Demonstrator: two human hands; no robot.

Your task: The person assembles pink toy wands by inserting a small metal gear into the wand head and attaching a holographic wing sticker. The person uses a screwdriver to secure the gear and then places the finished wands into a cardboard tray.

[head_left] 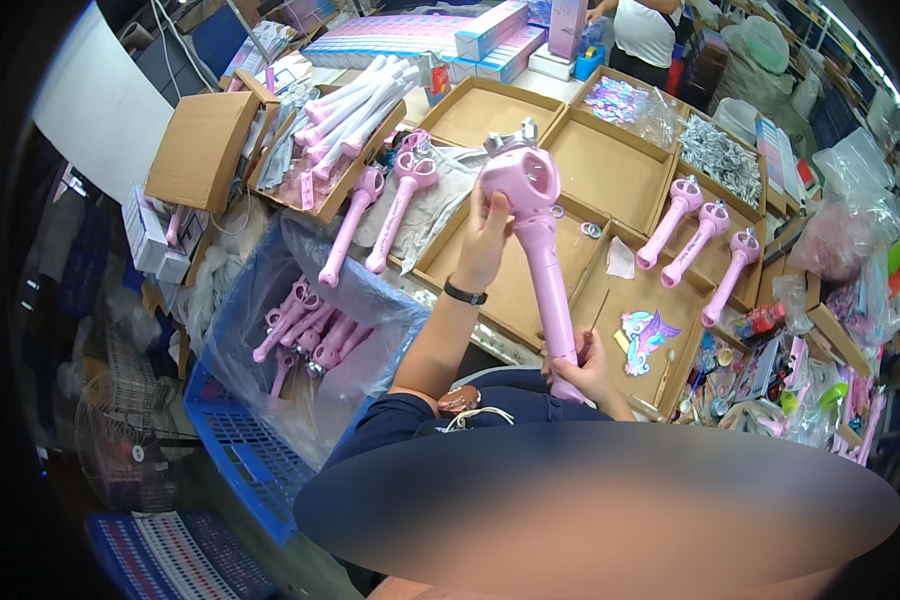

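Note:
A large pink toy wand (pixel 542 260) is held up before me, its round, hollow head topped by a silvery fitting. My left hand (pixel 484 240) is wrapped round the wand just under its head. Lower down, my right hand (pixel 592 372) closes on the end of the handle. A thin dark rod (pixel 600 310) sticks up from the right hand; its kind cannot be made out. In the carton tray beside that hand lie a blue and purple unicorn-like cut-out (pixel 645 340) and a pale pink scrap (pixel 620 258).
Three pink wands (pixel 695 240) lie in a tray on the right, below a box of silvery parts (pixel 720 158). Two more (pixel 402 205) rest on cloth at left. A plastic-lined blue crate (pixel 255 440) holds several wands. White-wrapped wands (pixel 365 110) fill a carton. Another person (pixel 646 35) stands behind.

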